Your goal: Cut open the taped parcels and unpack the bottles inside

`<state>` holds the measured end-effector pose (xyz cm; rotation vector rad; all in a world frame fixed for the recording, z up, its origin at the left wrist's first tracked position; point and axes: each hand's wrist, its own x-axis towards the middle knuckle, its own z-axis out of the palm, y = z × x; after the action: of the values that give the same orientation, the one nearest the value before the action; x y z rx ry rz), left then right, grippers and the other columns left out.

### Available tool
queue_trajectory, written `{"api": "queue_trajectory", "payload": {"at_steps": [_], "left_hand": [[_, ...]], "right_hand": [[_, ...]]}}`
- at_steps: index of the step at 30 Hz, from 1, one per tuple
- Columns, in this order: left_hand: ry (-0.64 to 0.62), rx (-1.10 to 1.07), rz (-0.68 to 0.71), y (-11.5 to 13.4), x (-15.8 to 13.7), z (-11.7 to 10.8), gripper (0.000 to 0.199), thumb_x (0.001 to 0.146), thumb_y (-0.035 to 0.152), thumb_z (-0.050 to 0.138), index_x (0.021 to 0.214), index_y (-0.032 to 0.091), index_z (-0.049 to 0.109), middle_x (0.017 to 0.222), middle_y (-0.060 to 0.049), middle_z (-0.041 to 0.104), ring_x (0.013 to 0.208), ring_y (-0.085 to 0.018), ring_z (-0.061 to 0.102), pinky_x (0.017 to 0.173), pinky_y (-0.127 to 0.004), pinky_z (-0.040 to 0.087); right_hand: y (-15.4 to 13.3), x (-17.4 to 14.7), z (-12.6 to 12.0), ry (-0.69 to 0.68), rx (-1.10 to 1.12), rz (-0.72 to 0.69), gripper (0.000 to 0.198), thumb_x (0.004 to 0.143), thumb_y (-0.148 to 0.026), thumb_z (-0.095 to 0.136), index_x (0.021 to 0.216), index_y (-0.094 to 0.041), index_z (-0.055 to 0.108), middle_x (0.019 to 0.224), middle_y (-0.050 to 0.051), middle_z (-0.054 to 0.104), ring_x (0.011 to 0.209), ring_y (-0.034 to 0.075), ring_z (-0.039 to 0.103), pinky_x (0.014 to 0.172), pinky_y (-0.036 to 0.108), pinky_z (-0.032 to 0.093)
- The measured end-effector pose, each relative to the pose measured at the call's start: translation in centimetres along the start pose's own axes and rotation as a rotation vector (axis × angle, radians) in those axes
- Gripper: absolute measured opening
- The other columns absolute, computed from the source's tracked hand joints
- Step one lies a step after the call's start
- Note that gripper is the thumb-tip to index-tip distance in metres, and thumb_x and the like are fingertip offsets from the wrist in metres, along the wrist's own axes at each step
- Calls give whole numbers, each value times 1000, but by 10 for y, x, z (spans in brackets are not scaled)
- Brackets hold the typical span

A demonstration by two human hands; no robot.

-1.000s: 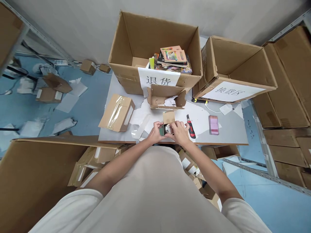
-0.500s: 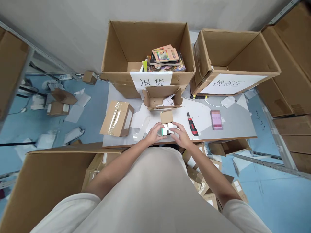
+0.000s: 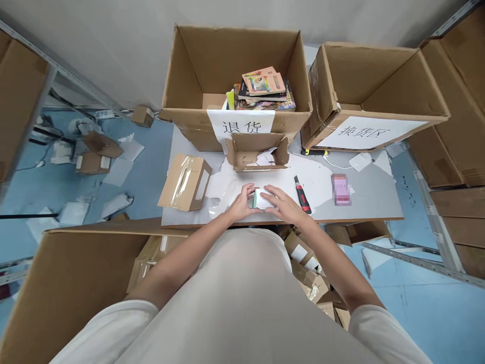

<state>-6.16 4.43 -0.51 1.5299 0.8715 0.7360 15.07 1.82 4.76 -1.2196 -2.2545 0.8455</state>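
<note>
A small box with a white face and green edge (image 3: 262, 199) is held between my hands above the near edge of the table. My left hand (image 3: 243, 203) grips its left side, thumb toward me and fingers at the far side. My right hand (image 3: 283, 203) has its fingers over the box's right side and top. Just beyond stands a small open carton (image 3: 258, 167) with white paper scraps inside. To the right of my right hand lies a red and black utility knife (image 3: 302, 194). A taped cardboard box (image 3: 185, 183) sits to the left.
A large open carton (image 3: 189, 121) with several books (image 3: 263, 83) stands at the back, beside another open carton (image 3: 364, 132). A yellow-black tool (image 3: 314, 151) and a blurred pink item (image 3: 341, 190) lie to the right. Boxes fill the floor below the table (image 3: 375, 207).
The brown cardboard flap that stood up at the far side of the small box no longer shows. The box now presents a plain white face, and my right fingers have moved over it.
</note>
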Motion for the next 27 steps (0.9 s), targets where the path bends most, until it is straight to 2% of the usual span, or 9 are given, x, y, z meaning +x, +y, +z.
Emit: {"api": "queue_trajectory", "payload": {"at_steps": [2,7,9,12,15,16,19,24,27], "left_hand": [[-15,13,0,1,1,-1,92,58,33,84,127,22,25,133,-19,46,129,-29,44,105,-51,40],[3,59,-6,-1,4,1,94,58,37,83,131,21,26,133,-19,46,128,-29,44,102,-50,42],[26,76,-4,-2,5,1,94,59,38,82,132,20,26,132,-20,47,127,-29,46,101,-50,43],[40,91,6,-2,6,0,97,57,38,83,133,20,26,131,-19,48,125,-29,48,100,-49,44],[-15,114,15,-4,5,-4,103,53,38,85,134,19,26,130,-19,51,124,-29,49,102,-48,42],[-39,126,16,-4,5,-5,103,53,38,85,135,19,25,130,-19,51,124,-29,49,103,-48,41],[-71,185,17,-3,3,-9,103,55,39,84,137,20,25,133,-19,51,124,-29,50,103,-47,41],[-122,431,87,14,-1,-34,101,52,49,83,135,19,35,135,-16,50,124,-31,49,103,-45,42],[-18,586,214,31,3,-57,82,60,54,76,128,17,46,133,-15,51,124,-30,48,105,-45,38]], "right_hand": [[0,-1,2,-56,-112,-46,46,90,-43,49,132,-24,50,143,12,42,137,28,31,109,51,35],[5,5,6,-59,-235,-9,40,92,-39,46,128,-24,54,136,11,51,132,25,41,108,47,37],[4,6,9,-68,-261,21,41,90,-40,49,128,-26,54,138,11,49,132,27,39,106,50,38],[1,2,15,-88,-270,58,47,87,-39,56,132,-28,50,149,12,34,138,32,27,104,56,35],[2,-6,15,-129,-219,46,61,79,-41,65,136,-29,45,156,11,12,142,36,10,105,60,30],[3,-8,14,-139,-182,38,65,77,-42,68,136,-29,45,157,12,9,143,36,8,105,59,30],[9,-10,10,-136,-59,60,65,74,-38,71,133,-25,45,154,15,12,140,33,21,104,52,36],[9,-5,12,-98,14,114,51,77,-37,68,122,-23,52,139,15,36,120,27,49,91,41,49],[1,-4,14,15,10,212,38,82,-38,63,117,-26,56,127,8,50,107,22,56,86,39,51]]}}
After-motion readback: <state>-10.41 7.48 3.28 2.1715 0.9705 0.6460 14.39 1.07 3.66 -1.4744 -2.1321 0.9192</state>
